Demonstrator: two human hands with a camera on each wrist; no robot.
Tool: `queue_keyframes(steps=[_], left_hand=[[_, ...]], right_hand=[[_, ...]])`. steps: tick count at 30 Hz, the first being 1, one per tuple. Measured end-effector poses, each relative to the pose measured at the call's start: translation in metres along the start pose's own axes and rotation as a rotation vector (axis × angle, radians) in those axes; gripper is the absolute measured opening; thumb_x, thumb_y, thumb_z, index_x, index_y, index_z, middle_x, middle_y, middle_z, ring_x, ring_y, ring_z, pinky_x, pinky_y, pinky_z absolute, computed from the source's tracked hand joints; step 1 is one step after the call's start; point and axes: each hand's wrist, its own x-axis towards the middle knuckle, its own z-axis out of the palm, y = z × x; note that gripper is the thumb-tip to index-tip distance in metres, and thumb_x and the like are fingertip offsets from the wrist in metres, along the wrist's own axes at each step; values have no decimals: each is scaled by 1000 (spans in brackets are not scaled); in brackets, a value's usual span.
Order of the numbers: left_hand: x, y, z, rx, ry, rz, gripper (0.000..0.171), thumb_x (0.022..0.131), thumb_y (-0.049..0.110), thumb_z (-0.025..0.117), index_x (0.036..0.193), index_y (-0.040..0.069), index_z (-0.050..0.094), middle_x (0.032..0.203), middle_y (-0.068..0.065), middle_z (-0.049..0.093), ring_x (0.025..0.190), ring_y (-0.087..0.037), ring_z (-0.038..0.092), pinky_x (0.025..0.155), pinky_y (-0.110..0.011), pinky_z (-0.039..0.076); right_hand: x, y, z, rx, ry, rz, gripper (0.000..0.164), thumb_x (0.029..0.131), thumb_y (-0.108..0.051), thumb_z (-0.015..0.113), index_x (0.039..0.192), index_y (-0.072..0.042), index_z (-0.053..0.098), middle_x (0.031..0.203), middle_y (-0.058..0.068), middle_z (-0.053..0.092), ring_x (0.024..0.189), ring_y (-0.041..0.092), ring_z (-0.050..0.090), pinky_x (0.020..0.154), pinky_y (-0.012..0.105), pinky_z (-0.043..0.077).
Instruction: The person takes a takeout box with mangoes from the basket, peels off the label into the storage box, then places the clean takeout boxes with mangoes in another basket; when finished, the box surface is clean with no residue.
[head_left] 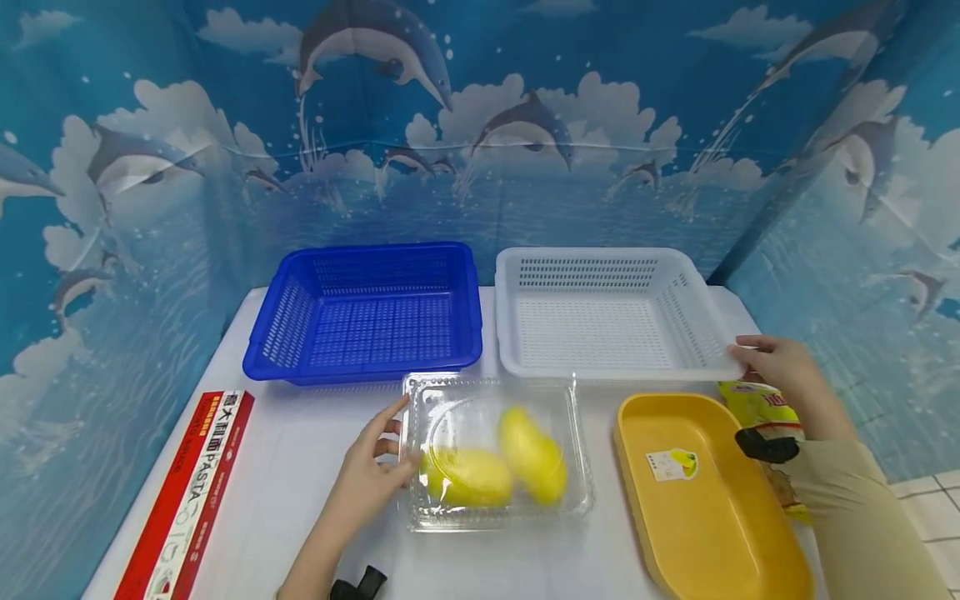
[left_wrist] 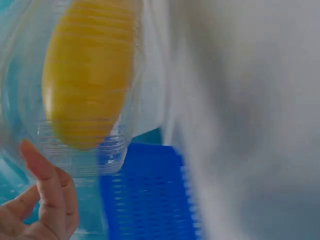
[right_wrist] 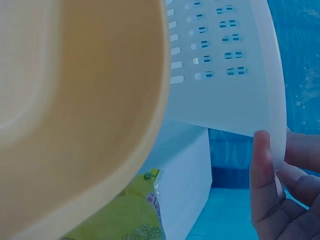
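My left hand (head_left: 372, 467) is at the left side of a clear plastic box (head_left: 450, 521), its fingers loosely bent and its fingertips at the edge. Inside the box lie two yellow mangoes (head_left: 468, 477), one of them large in the left wrist view (left_wrist: 90, 75). The left wrist view shows the hand (left_wrist: 45, 205) at the box's end, not wrapped round it. With thumb and fingers, my right hand (head_left: 783, 375) pinches the rim of a white perforated basket (head_left: 600, 373) at its front right corner. The right wrist view shows that rim (right_wrist: 277, 100) between thumb and fingers.
Left of the white basket stands a blue perforated basket (head_left: 363, 367). A yellow tray (head_left: 712, 517) with a label lies at the front right, partly over a green-yellow packet (head_left: 757, 404). A long red pasta box (head_left: 187, 492) lies along the left. A dolphin-print curtain (head_left: 480, 200) surrounds the table.
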Motion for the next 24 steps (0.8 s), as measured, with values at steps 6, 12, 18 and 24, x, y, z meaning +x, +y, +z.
queue_keyframes(steps=[6,12,18,24], left_hand=[[11,52,-18,-27,-47,147,73,91,0,65,152,26,35,121,-14,47,92,-17,62,67,-27,60],[64,96,-14,-35,-13,233,68,96,13,63,154,29,30,122,-12,47,96,-21,64,71,-28,61],[141,116,23,-87,-42,125,69,97,24,63,155,29,27,123,-12,47,95,-23,64,72,-33,62],[191,116,71,19,-128,27,72,96,26,64,157,24,26,124,-14,52,80,-24,70,76,-37,62]], right_hand=[[-1,0,0,-14,-6,-8,74,101,-43,48,145,14,31,119,29,56,75,2,64,77,29,61],[-4,-2,2,-13,13,-14,71,102,-41,48,145,14,31,126,36,50,78,9,66,79,32,61],[-7,-3,4,-28,21,-13,69,103,-40,47,145,13,32,130,39,46,82,15,66,86,39,60],[-9,-2,6,-12,41,-13,67,103,-38,48,144,13,33,131,40,45,83,17,66,88,41,59]])
